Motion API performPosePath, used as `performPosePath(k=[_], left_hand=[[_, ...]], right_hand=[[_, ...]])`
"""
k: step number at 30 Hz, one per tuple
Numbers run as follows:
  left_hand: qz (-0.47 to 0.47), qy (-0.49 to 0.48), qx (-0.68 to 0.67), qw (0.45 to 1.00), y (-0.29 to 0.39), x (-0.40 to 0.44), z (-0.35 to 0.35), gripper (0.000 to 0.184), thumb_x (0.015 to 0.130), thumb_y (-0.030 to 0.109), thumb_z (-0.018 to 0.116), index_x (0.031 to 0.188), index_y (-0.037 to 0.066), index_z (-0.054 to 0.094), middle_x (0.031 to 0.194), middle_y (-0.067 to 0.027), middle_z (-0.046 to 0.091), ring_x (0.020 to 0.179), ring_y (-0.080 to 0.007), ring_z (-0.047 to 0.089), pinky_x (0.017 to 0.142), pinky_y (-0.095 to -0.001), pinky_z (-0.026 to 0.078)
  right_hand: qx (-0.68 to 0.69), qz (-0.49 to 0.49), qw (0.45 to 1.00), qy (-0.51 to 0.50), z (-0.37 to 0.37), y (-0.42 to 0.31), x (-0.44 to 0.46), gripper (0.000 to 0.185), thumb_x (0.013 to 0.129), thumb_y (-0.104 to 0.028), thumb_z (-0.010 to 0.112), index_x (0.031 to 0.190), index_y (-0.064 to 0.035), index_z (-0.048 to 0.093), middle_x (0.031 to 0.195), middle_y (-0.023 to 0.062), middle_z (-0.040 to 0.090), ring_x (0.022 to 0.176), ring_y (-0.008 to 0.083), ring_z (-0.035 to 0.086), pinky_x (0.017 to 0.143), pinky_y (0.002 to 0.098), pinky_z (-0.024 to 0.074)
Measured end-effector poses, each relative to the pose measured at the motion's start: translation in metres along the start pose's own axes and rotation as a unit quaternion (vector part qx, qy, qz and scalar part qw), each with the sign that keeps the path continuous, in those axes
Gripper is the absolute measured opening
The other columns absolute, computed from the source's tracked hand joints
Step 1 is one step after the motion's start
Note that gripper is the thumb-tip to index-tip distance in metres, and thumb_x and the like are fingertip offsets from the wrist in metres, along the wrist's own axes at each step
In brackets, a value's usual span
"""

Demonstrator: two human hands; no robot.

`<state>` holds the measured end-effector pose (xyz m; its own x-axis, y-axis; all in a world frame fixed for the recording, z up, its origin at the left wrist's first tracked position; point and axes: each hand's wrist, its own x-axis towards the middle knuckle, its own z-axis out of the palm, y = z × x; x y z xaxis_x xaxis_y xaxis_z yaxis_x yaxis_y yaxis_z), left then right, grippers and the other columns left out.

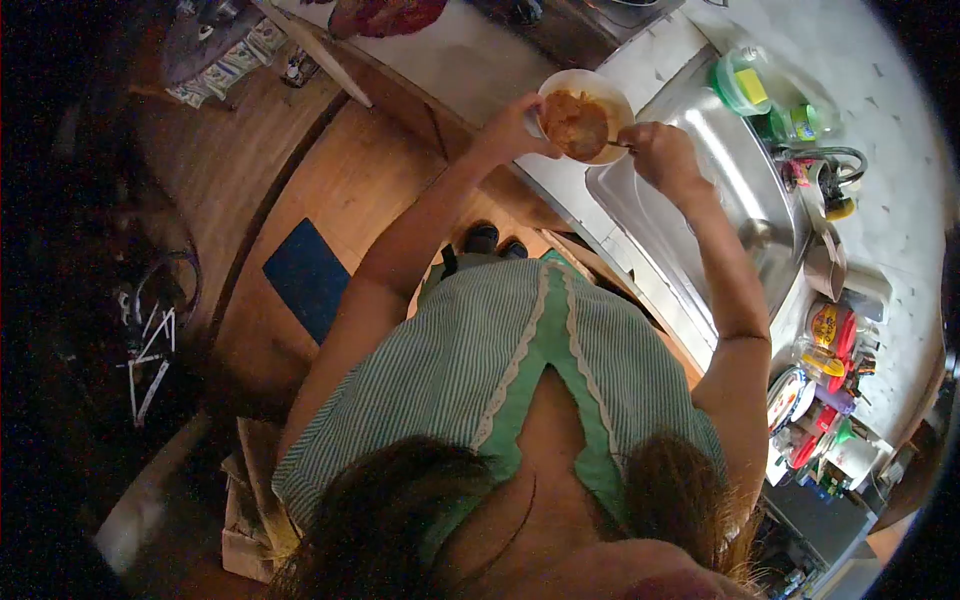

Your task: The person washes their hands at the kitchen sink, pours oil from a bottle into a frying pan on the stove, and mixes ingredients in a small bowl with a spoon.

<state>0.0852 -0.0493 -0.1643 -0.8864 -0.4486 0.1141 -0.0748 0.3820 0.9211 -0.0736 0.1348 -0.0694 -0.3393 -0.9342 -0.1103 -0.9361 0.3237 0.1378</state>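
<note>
A pale round bowl (618, 92) is held over the counter's edge, left of the sink. Inside it lies an orange-brown mixture (575, 122). My left hand (516, 130) grips the bowl's left side, with the fingers around its rim. At the right rim, my right hand (660, 155) is closed on the handle of a utensil (619, 145) that reaches into the bowl. The utensil's far end is hard to make out in the mixture.
A steel sink (715, 215) with a faucet (845, 155) lies at the right. Green containers and a yellow sponge (750, 86) stand behind it. Jars and bottles (825, 365) line the counter farther down. A dark blue mat (308, 280) is on the wooden floor.
</note>
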Motion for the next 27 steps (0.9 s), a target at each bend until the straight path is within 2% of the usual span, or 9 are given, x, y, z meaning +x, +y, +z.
performPosePath(k=[2,4,7,10,13,16,19,23,27], left_hand=[[0.021,-0.012,-0.024,0.999,-0.005,0.002,0.001,0.064,0.045,0.026,0.088,0.095,0.007,0.053,0.095,-0.0119,0.06,0.094,-0.0268,0.057,0.083,-0.0352,0.045],[0.017,-0.001,0.01,1.0,-0.006,0.001,0.0,0.063,0.045,0.026,0.089,0.094,0.007,0.053,0.094,-0.0104,0.059,0.093,-0.0255,0.056,0.082,-0.0349,0.045],[0.051,0.019,0.026,0.998,-0.011,0.002,-0.001,0.062,0.046,0.026,0.089,0.093,0.007,0.053,0.092,-0.0085,0.057,0.091,-0.0236,0.055,0.082,-0.0346,0.045],[0.065,0.023,0.017,0.997,-0.015,0.003,0.003,0.06,0.046,0.026,0.089,0.091,0.008,0.053,0.091,-0.0074,0.057,0.089,-0.0226,0.055,0.081,-0.0344,0.045],[0.047,0.02,-0.003,0.999,-0.011,0.0,0.002,0.059,0.046,0.027,0.089,0.089,0.008,0.053,0.09,-0.0073,0.057,0.089,-0.0225,0.055,0.081,-0.0343,0.045],[0.048,-0.02,-0.012,0.999,-0.013,0.004,-0.003,0.063,0.046,0.028,0.09,0.093,0.009,0.054,0.097,-0.0069,0.056,0.097,-0.0225,0.054,0.086,-0.0341,0.044],[0.017,-0.033,0.006,0.999,-0.013,0.003,-0.003,0.066,0.046,0.029,0.091,0.097,0.009,0.055,0.1,-0.0068,0.056,0.1,-0.0224,0.053,0.089,-0.0338,0.043],[0.003,-0.03,0.03,0.999,-0.007,0.002,-0.003,0.068,0.045,0.031,0.091,0.099,0.009,0.055,0.102,-0.0079,0.057,0.102,-0.0238,0.053,0.09,-0.0347,0.043],[-0.043,-0.041,0.049,0.997,0.009,0.0,-0.01,0.069,0.045,0.032,0.09,0.1,0.009,0.056,0.106,-0.0097,0.058,0.106,-0.0261,0.052,0.092,-0.0365,0.042]], right_hand=[[-0.006,0.005,1.0,0.014,0.023,0.006,0.005,0.026,0.073,-0.004,0.054,0.092,-0.0163,0.068,0.089,0.0088,0.067,0.077,0.0273,0.065,0.067,0.0376,0.0533],[-0.015,0.028,0.999,0.021,0.031,0.009,0.014,0.027,0.073,-0.003,0.054,0.091,-0.0166,0.068,0.09,0.0076,0.067,0.075,0.0275,0.065,0.065,0.0376,0.0535],[0.039,0.024,0.99,0.13,0.021,0.015,0.01,0.01,0.078,-0.015,0.053,0.079,-0.0097,0.062,0.073,0.0142,0.064,0.068,0.0316,0.065,0.059,0.0426,0.0533],[0.023,0.044,0.989,0.142,-0.005,0.002,0.012,0.012,0.079,-0.015,0.053,0.085,-0.0099,0.061,0.075,0.0146,0.064,0.069,0.0314,0.065,0.06,0.0423,0.0534],[0.018,0.038,0.991,0.127,0.014,-0.006,0.026,0.015,0.079,-0.012,0.052,0.091,-0.0096,0.061,0.081,0.015,0.065,0.07,0.0317,0.065,0.061,0.0415,0.0534],[0.037,0.066,0.996,0.037,0.018,-0.01,0.023,0.03,0.074,0.0,0.05,0.097,-0.0144,0.064,0.092,0.0092,0.066,0.073,0.0319,0.064,0.064,0.0407,0.0526],[0.04,-0.049,0.997,0.048,0.012,0.018,0.013,0.031,0.074,0.0,0.051,0.098,-0.0133,0.065,0.093,0.0099,0.066,0.076,0.032,0.064,0.067,0.0398,0.0525],[0.041,0.038,0.992,0.114,-0.028,0.017,0.006,0.017,0.079,-0.01,0.052,0.089,-0.012,0.065,0.084,0.014,0.066,0.075,0.0334,0.065,0.067,0.0418,0.0538],[0.027,0.072,0.995,0.067,-0.016,0.008,0.035,0.015,0.081,-0.011,0.05,0.089,-0.011,0.063,0.086,0.0137,0.066,0.075,0.0331,0.066,0.066,0.043,0.054]])
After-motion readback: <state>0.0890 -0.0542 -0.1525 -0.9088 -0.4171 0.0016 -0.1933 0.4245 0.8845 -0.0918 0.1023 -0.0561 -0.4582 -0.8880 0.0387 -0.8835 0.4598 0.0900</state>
